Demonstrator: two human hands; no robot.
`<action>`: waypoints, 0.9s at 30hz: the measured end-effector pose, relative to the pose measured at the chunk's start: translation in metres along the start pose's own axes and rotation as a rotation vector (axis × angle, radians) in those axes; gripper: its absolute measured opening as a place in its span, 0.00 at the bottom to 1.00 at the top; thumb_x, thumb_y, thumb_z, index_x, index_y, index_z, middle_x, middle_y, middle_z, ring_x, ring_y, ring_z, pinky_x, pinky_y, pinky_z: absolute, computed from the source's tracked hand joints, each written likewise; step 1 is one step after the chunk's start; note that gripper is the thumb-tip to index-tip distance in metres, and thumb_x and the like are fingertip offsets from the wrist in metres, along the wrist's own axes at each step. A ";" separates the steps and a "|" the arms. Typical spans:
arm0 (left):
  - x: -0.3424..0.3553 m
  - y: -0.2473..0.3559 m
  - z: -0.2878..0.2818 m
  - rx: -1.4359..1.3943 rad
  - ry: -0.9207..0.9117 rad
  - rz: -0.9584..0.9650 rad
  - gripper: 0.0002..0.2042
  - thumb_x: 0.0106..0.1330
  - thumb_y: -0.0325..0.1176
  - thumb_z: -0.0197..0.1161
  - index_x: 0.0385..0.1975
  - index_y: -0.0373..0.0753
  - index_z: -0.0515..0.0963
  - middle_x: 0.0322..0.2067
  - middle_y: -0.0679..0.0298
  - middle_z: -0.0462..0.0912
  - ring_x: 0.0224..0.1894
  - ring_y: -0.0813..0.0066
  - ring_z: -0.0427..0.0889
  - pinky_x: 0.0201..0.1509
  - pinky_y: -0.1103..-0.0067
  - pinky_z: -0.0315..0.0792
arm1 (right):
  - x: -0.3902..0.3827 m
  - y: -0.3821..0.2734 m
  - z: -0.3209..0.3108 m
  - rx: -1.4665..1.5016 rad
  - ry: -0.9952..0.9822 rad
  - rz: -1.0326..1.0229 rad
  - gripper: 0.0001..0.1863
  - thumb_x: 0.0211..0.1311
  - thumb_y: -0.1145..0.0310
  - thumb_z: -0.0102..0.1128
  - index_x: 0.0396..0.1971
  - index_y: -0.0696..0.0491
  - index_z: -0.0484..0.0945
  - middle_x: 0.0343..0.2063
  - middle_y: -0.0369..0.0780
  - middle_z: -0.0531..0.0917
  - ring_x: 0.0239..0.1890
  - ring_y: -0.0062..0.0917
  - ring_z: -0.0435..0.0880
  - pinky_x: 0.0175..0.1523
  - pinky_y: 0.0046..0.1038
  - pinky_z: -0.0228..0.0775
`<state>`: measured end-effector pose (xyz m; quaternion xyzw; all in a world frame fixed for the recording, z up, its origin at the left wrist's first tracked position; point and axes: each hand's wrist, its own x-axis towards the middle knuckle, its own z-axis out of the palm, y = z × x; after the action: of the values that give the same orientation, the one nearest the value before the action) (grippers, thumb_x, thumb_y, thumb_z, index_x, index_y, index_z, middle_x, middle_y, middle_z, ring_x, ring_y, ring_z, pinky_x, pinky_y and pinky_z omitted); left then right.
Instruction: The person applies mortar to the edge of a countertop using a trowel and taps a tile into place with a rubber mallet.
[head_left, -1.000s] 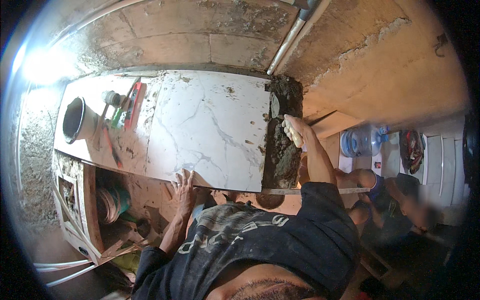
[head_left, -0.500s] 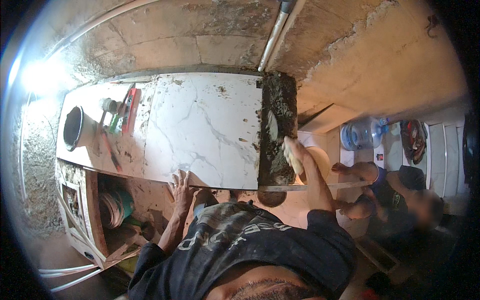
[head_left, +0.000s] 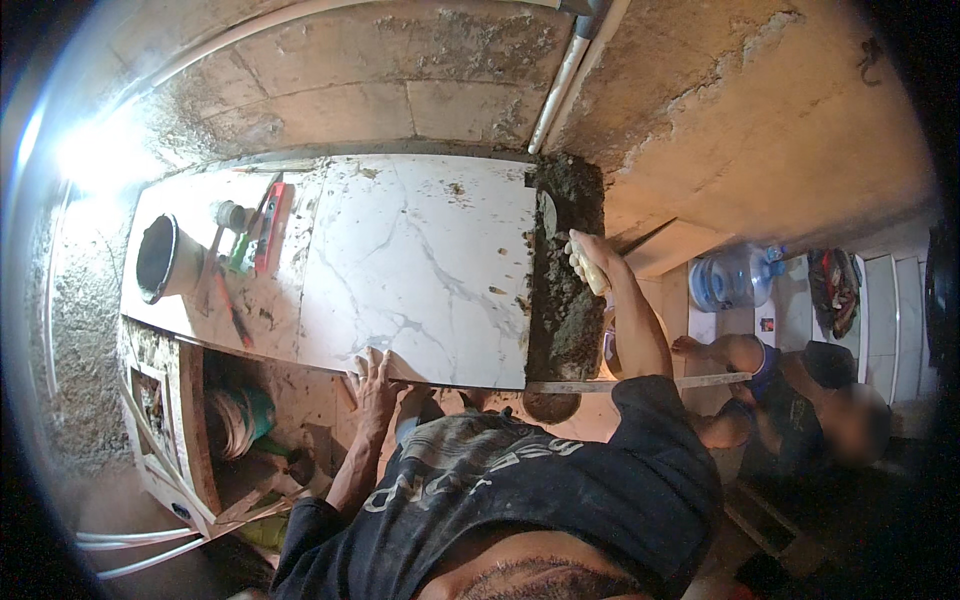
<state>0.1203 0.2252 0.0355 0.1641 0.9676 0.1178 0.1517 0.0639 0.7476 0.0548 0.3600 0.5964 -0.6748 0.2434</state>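
My right hand [head_left: 591, 264] is closed round the pale handle of a trowel, whose blade [head_left: 547, 214] lies on the dark wet mortar [head_left: 566, 330]. This mortar strip runs along the right end of a white marbled tile [head_left: 420, 270]. My left hand [head_left: 372, 388] rests at the tile's near edge, fingers spread, holding nothing. Mortar specks dot the tile, mostly near its right side.
On the left tile stand a bucket [head_left: 168, 260], a red level [head_left: 272, 230] and a small round container [head_left: 230, 215]. Below is an open cabinet space with a green bucket [head_left: 240, 418]. A vertical pipe [head_left: 562, 90] meets the back. Another person [head_left: 790, 395] sits right, near a water jug [head_left: 735, 278].
My right hand and the trowel have moved away from me along the mortar strip, toward the back wall. My left hand stays at the tile's near edge. The view has shifted slightly.
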 end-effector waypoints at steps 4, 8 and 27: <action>-0.001 -0.007 0.007 0.027 -0.016 -0.010 0.38 0.54 0.44 0.66 0.66 0.48 0.58 0.69 0.50 0.49 0.69 0.40 0.49 0.67 0.46 0.46 | 0.007 -0.003 -0.005 0.042 -0.082 0.054 0.22 0.62 0.42 0.48 0.28 0.48 0.69 0.14 0.32 0.70 0.10 0.17 0.67 0.14 0.24 0.61; 0.001 -0.013 0.016 0.054 0.021 0.009 0.38 0.54 0.46 0.66 0.66 0.49 0.58 0.69 0.50 0.49 0.69 0.41 0.49 0.67 0.47 0.46 | 0.000 0.012 0.002 0.043 -0.127 0.129 0.22 0.62 0.43 0.48 0.28 0.48 0.69 0.14 0.32 0.70 0.09 0.18 0.67 0.13 0.25 0.62; 0.000 -0.017 0.020 0.021 0.044 0.023 0.41 0.51 0.45 0.69 0.66 0.49 0.58 0.69 0.51 0.48 0.68 0.40 0.49 0.68 0.46 0.45 | -0.059 0.055 0.013 0.141 -0.031 -0.103 0.24 0.63 0.42 0.47 0.28 0.51 0.70 0.13 0.34 0.71 0.09 0.21 0.69 0.13 0.26 0.63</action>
<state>0.1225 0.2131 0.0124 0.1740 0.9700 0.1127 0.1272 0.1399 0.7193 0.0658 0.3348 0.5615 -0.7321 0.1916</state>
